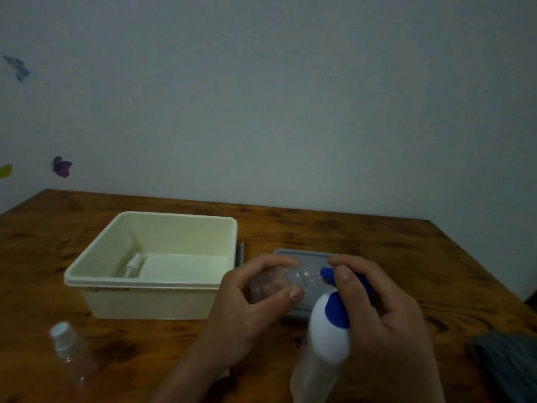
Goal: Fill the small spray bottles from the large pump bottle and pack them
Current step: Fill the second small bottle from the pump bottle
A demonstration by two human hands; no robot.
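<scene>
spare bottle (71, 354): way off to the left of the grip, near the table's front edge. Clear, white cap on, lying tilted. Looks empty to me, so probably still waiting its turn.

cream bin (151, 282): left of and behind the hands, open top. Only thing I can spot inside is a white spray head (134, 266) lying at the bottom, likely the top off the bottle in hand. No packed bottles in there yet, far as I can see.

left hand (255, 298): fingers and thumb curled round the small clear bottle (279, 282), held on its side, open neck pointing right.

pump nozzle (327, 273): blue spout sitting right at that neck, touching or just about, can't tell which.

right hand (374, 303): wrapped over the blue pump head, index finger on top, thumb beside the spout. The big white pump bottle (329, 335) stands right under it.

grey lid (305, 255): flat on the table (377, 239) just behind both hands.

progress: early days I reckon. First fill is underway, can't make out any liquid in the bottle. Recapping, the second bottle and all the packing are still left.
</scene>
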